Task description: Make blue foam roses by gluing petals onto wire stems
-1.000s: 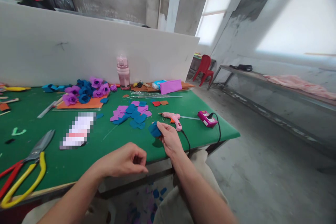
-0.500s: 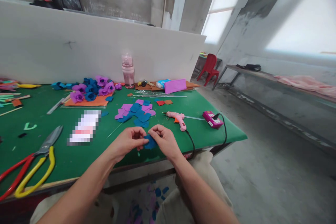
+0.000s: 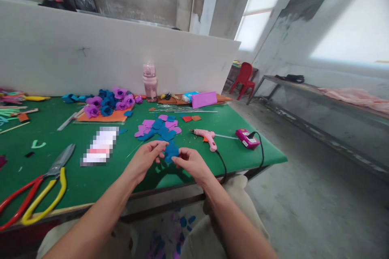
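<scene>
A blue paper petal (image 3: 172,151) is held up between my two hands, just above the front edge of the green table (image 3: 106,188). My left hand (image 3: 148,156) pinches its upper left side with thumb and forefinger. At its lower right edge, my right hand (image 3: 190,162) grips it with the thumb in front. Just beyond my hands lies a loose pile of purple petals (image 3: 148,123) and blue petals (image 3: 166,133). To the right of the pile rests a pink hot glue gun (image 3: 206,135), its nozzle facing left.
Large shears (image 3: 59,166) with red and yellow handles lie at left. Purple and blue paper flowers (image 3: 106,103) sit on orange paper further back. A pink bottle (image 3: 150,83) stands by the white board (image 3: 115,52). The glue gun's cord runs near a magenta power box (image 3: 247,138).
The blue petal has been raised and turned so its broad face shows. My hands have moved slightly apart, the left now at its top and the right lower down.
</scene>
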`<control>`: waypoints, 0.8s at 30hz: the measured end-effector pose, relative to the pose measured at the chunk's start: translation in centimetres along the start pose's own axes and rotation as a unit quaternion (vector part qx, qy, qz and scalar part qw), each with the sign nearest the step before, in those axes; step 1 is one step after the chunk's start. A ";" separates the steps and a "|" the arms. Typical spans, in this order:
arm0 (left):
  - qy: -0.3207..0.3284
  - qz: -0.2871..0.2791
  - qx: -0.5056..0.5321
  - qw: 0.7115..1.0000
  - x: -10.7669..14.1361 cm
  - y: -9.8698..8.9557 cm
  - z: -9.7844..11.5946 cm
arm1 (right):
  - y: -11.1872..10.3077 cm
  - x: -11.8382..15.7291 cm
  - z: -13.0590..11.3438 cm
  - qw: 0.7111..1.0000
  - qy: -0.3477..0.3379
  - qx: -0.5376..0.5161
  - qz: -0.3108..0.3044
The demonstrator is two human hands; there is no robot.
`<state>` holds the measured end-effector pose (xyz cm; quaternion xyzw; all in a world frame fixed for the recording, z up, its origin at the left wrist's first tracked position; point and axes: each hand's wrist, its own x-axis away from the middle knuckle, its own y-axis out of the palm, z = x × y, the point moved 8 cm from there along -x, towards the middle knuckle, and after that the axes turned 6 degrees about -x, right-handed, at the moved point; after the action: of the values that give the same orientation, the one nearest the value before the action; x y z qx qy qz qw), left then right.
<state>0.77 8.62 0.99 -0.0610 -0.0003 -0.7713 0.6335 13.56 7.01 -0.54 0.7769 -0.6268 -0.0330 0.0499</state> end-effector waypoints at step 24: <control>-0.012 0.003 0.015 1.000 -0.6 -0.5 -1.0 | -0.5 -0.3 1.4 0.998 0.031 -0.057 0.028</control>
<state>0.32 9.18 -0.03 -0.0603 -0.0194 -0.7683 0.6370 13.80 7.33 -1.95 0.7554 -0.6438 -0.0428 0.1141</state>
